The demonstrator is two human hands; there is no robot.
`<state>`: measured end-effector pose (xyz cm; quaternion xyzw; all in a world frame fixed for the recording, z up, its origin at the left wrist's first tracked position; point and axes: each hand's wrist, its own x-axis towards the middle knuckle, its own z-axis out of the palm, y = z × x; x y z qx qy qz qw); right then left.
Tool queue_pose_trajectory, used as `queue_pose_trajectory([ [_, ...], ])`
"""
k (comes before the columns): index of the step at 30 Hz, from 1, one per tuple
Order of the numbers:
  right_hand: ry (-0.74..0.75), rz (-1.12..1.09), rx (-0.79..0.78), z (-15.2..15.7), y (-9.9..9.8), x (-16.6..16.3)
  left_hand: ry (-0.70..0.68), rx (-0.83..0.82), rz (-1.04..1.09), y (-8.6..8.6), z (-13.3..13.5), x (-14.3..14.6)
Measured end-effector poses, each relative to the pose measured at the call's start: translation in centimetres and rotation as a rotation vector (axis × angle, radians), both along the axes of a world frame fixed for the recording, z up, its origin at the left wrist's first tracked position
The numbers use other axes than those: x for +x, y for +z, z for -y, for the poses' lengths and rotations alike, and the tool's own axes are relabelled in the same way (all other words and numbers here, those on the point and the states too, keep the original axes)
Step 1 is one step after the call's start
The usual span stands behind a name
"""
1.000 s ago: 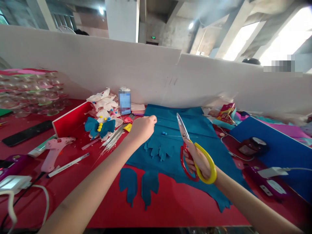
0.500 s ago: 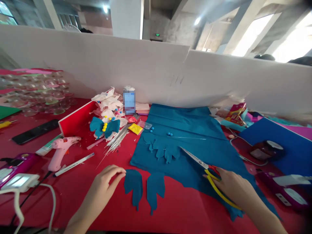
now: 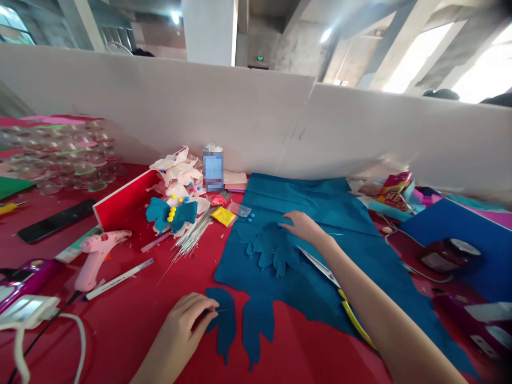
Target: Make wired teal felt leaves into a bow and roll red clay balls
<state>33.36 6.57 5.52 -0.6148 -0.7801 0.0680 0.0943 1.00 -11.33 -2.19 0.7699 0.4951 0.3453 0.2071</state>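
My left hand (image 3: 188, 328) is closed in a pinch. A thin needle-like wire (image 3: 222, 310) sticks out from its fingertips over one wing-shaped teal felt piece (image 3: 227, 333). A second felt wing (image 3: 252, 325) lies to the right of it. My right hand (image 3: 302, 226) reaches over the large teal felt sheet (image 3: 296, 189). Its fingertips are closed at the small blue balls (image 3: 281, 224), mostly covered by the fingers. Scissors (image 3: 322, 266) with yellow handles lie on the sheet, partly hidden under my right forearm. Left of that hand are several cut felt shapes (image 3: 268, 250).
A finished teal felt butterfly (image 3: 172, 213) with yellow balls lies by a bundle of wires (image 3: 194, 234) and a yellow packet (image 3: 224, 216). On the left are a pink glue gun (image 3: 98, 253), a pen (image 3: 120, 279) and a phone (image 3: 58, 220). A jar (image 3: 450, 255) stands right.
My right hand has let go of the scissors and moved up and left to the blue balls. My left hand has shifted slightly right and down, with a thin wire now visible at its fingertips.
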Motion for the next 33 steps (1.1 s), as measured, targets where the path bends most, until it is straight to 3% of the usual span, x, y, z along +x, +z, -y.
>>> queue_pose_trajectory([
  [3, 0.002, 0.006, -0.035, -2.4, -1.6, 0.4, 0.009, 0.026, -0.016, -0.2, 0.1, -0.1],
  [6, 0.011, -0.02, -0.01, -1.8, -1.9, 0.6, 0.033, -0.063, 0.039, 0.9, -0.1, -0.1],
  [11, 0.114, -0.119, 0.113, 2.7, 1.1, -2.8, 0.109, -0.296, 0.38, 5.5, -3.4, 1.4],
  [14, 0.359, -0.186, 0.227, 6.1, 3.6, -5.8, -0.066, -0.432, 0.608, 7.2, -7.2, 3.7],
  [17, 0.422, -0.136, 0.319, 8.4, 5.3, -7.6, -0.21, -0.618, 0.788, 7.1, -10.3, 5.9],
  [21, 0.467, -0.058, 0.353, 9.3, 5.8, -8.1, -0.281, -0.598, 0.816, 6.4, -11.4, 7.0],
  [28, 0.451, -0.097, 0.3, 9.1, 5.9, -7.7, -0.231, -0.564, 0.847, 6.7, -10.6, 6.5],
  [33, 0.441, -0.268, 0.24, 9.1, 6.1, -7.4, -0.198, -0.582, 0.841, 6.9, -10.4, 5.8],
])
